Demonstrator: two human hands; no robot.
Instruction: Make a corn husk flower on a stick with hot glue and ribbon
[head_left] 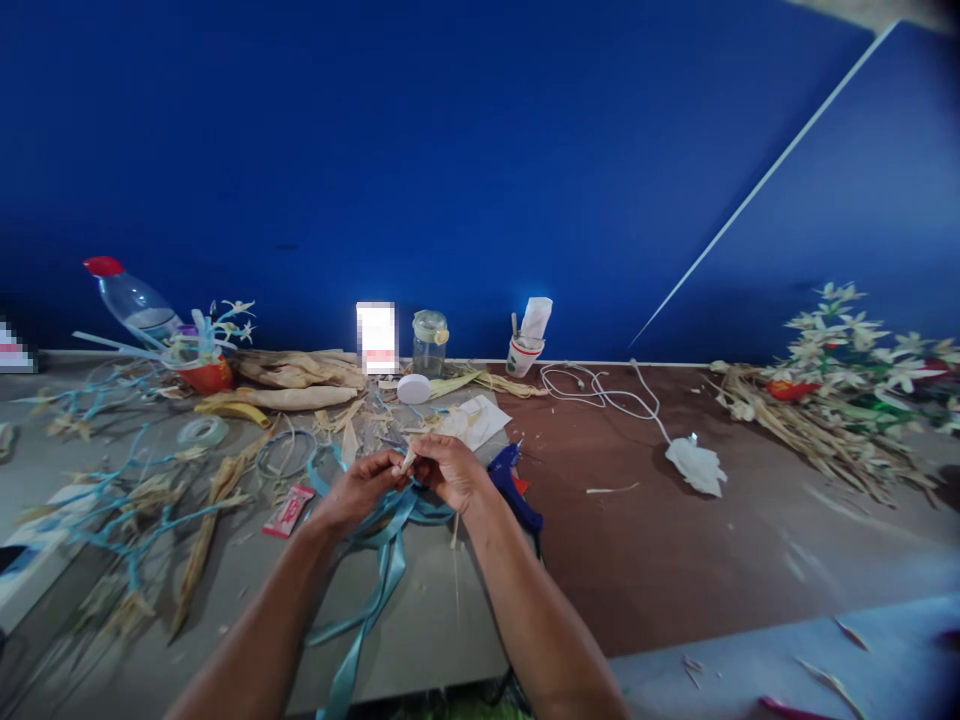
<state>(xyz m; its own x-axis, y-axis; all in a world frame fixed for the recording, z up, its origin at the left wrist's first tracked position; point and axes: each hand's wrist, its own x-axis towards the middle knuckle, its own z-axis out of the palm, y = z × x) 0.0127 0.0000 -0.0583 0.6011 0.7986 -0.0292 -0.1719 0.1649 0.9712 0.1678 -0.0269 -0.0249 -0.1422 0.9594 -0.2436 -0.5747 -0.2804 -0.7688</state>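
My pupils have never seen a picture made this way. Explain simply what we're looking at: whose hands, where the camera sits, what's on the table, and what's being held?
There is no machine here: a person works with two bare hands. The single picture comes from a camera worn on that person's head, looking forward and down, so the forearms rise from the bottom edge.

The left hand and right hand meet over the table, their fingertips on a small pale piece, too small to identify.

Below them trails light blue ribbon. Behind stand a clear jar and a paper cup. Dried husks lie on the left, white flowers on the far right.
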